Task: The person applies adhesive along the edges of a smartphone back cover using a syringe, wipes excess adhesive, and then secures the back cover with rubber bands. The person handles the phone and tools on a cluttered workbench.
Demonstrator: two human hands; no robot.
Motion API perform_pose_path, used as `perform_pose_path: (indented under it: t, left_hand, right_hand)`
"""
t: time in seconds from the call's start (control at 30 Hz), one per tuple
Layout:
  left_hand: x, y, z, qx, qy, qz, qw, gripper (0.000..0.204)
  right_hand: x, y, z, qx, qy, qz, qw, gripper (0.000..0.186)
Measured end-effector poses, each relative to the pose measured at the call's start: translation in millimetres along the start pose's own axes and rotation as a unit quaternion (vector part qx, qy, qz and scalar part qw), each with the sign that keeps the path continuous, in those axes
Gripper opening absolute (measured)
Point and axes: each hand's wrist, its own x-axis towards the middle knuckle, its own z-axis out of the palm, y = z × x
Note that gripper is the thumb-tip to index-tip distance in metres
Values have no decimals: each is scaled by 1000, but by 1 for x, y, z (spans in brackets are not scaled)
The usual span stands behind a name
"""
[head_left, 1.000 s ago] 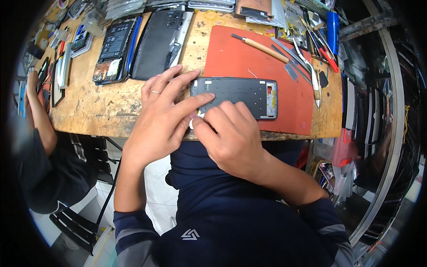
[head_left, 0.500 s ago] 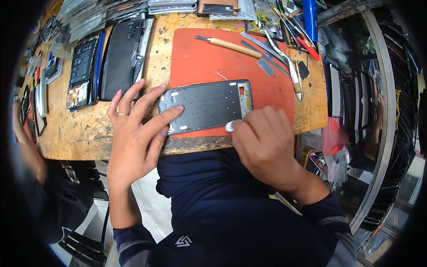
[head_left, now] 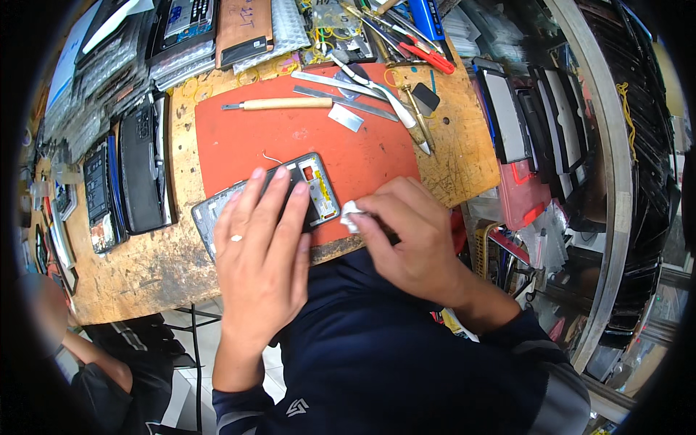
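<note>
A dark phone frame lies aslant on the orange mat, its lower left part reaching over bare wood. A cutout and yellow strips show at its right end. My left hand lies across the frame with its fingers stretched out, pressing from above and hiding much of its middle. Just off the frame's right corner, my right hand pinches a small crumpled white wad, perhaps tissue or cloth. The wad looks apart from the frame.
Farther up the mat lie a wooden-handled blade, metal strips, a white-handled brush and brass-coloured tweezers. Opened phones stand at the left, beside wrapped stacks. Another person's arm is at lower left.
My left hand has slid from the frame's left end over its middle. The frame has turned, its right end now higher. The wad has come away from the frame's edge. My view has shifted.
</note>
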Motion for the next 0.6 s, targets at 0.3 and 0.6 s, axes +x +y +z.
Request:
perform_pose_path:
  t: [0.3,0.6]
  left_hand:
    - [21,8,16,138,-95,-20,986,65]
    - [21,7,17,111,-97,-29,989,67]
  right_hand:
    - [9,-4,16,-24,-8,36,999,11]
    - [51,5,32,-48,-3,42,998,13]
